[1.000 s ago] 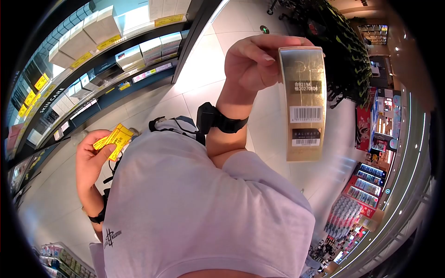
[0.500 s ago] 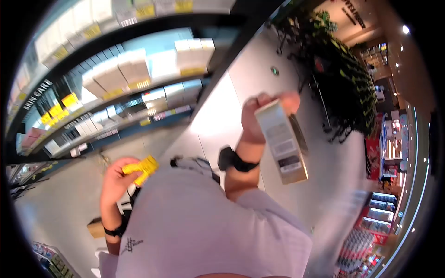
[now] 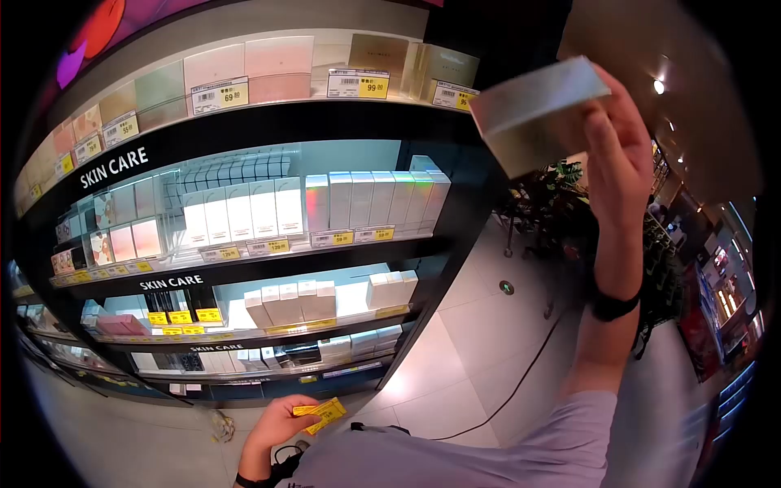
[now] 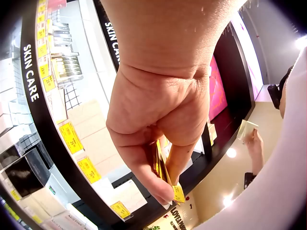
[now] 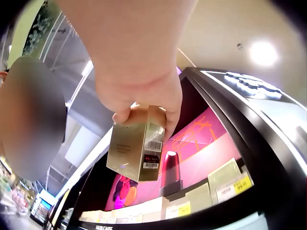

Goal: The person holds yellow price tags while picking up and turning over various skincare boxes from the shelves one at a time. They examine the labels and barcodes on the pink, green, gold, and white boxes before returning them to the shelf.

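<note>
My right hand grips a gold cosmetics box by one end, thumb on one face and fingers on the other. In the head view the box is raised at the right end of the top shelf, tilted, overlapping the dark shelf edge. Barcode labels show on its narrow side in the right wrist view. Low beside the shelves, my left hand pinches a few yellow price tags between thumb and fingers. Similar gold boxes stand on the top shelf behind white-and-yellow price labels.
A dark shelf unit marked SKIN CARE holds rows of white boxes and iridescent boxes. A black cable runs over the tiled floor. Dark foliage stands behind the right arm.
The view has swung up and round to face the shelves. My right hand has lifted the gold box from over the floor to top-shelf height. The left hand keeps its yellow tags.
</note>
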The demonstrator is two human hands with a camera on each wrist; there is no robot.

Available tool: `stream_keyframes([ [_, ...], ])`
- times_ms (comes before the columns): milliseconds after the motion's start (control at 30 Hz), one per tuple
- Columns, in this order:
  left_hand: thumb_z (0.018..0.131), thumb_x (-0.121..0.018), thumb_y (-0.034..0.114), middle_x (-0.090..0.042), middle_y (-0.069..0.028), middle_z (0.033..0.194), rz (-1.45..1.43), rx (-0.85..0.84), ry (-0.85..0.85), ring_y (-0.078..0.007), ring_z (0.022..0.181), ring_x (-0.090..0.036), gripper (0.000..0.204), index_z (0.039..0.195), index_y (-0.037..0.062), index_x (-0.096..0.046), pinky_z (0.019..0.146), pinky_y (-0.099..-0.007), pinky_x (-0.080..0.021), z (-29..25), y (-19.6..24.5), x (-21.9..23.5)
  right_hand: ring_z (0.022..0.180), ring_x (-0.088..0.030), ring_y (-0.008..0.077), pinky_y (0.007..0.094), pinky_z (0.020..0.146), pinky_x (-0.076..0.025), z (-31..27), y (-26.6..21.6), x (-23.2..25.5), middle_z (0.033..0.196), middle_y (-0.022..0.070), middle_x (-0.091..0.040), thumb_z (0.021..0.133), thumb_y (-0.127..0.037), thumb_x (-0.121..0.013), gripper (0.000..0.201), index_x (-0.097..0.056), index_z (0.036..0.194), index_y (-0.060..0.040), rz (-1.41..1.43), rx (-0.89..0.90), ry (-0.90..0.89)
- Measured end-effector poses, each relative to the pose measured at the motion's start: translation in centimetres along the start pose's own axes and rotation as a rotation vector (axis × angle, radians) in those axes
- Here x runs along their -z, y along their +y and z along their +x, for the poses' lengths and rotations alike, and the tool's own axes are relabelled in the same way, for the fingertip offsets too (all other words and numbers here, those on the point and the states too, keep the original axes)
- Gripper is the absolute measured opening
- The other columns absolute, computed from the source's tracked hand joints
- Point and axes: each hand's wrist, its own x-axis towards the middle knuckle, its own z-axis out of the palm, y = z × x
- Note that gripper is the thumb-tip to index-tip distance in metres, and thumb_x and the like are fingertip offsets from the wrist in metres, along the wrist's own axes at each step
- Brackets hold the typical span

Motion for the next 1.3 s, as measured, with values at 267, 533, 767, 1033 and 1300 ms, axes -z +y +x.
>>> stream_keyframes([
  [267, 0.085, -0.069, 0.000, -0.068, -0.0077, 0.094, 0.019, -0.068, 0.076, -0.0131, 0.078, -0.066, 0.023, 0.107, -0.0023, -0.065, 0.067, -0.0261, -0.056, -1.2, -0.3, 2.0, 0.089, -0.057, 0.0074, 0.0241, 0.081, -0.047, 15.4, 2.6, -3.8, 0.097, -0.0005, -0.065, 0.092, -0.015, -0.062, 0.025, -0.064, 0.111, 0.0013, -0.277, 0.042, -0.226],
  [533, 0.084, -0.068, -0.003, -0.068, -0.0075, 0.094, -0.118, -0.060, 0.170, -0.0133, 0.079, -0.066, 0.024, 0.107, -0.0032, -0.064, 0.067, -0.0263, -0.057, -3.4, -2.0, 3.8, 0.089, -0.059, 0.0121, 0.0272, 0.082, -0.047, 17.0, 7.8, -9.0, 0.095, 0.0047, -0.069, 0.090, -0.017, -0.065, 0.028, -0.065, 0.113, -0.0007, -0.535, -0.096, -0.478],
  [767, 0.084, -0.069, -0.004, -0.068, -0.0066, 0.094, -0.159, -0.037, 0.192, -0.0121, 0.078, -0.066, 0.025, 0.108, -0.0025, -0.063, 0.067, -0.0256, -0.056, -3.8, -2.3, 4.5, 0.088, -0.058, 0.0114, 0.0274, 0.079, -0.048, 16.9, 9.5, -9.4, 0.094, 0.0047, -0.068, 0.092, -0.019, -0.064, 0.027, -0.065, 0.112, -0.0004, -0.500, -0.114, -0.491],
  [1033, 0.085, -0.068, -0.003, -0.068, -0.0072, 0.095, -0.108, -0.053, 0.172, -0.0114, 0.078, -0.065, 0.024, 0.108, -0.0026, -0.063, 0.067, -0.0249, -0.055, -2.7, -1.2, 4.4, 0.107, -0.060, 0.0199, 0.0336, 0.095, -0.046, 17.3, 15.4, -9.3, 0.115, 0.0071, -0.064, 0.093, -0.042, -0.059, 0.044, -0.063, 0.125, -0.0113, -0.672, -0.067, -0.415],
  [1300, 0.084, -0.068, -0.003, -0.068, -0.0070, 0.094, -0.104, -0.033, 0.191, -0.0121, 0.078, -0.065, 0.024, 0.108, -0.0028, -0.063, 0.067, -0.0251, -0.055, -2.2, -1.6, 4.3, 0.105, -0.058, 0.0242, 0.0352, 0.093, -0.046, 15.5, 13.2, -9.5, 0.111, 0.0116, -0.062, 0.089, -0.034, -0.065, 0.040, -0.064, 0.120, -0.0092, -0.672, -0.022, -0.537],
])
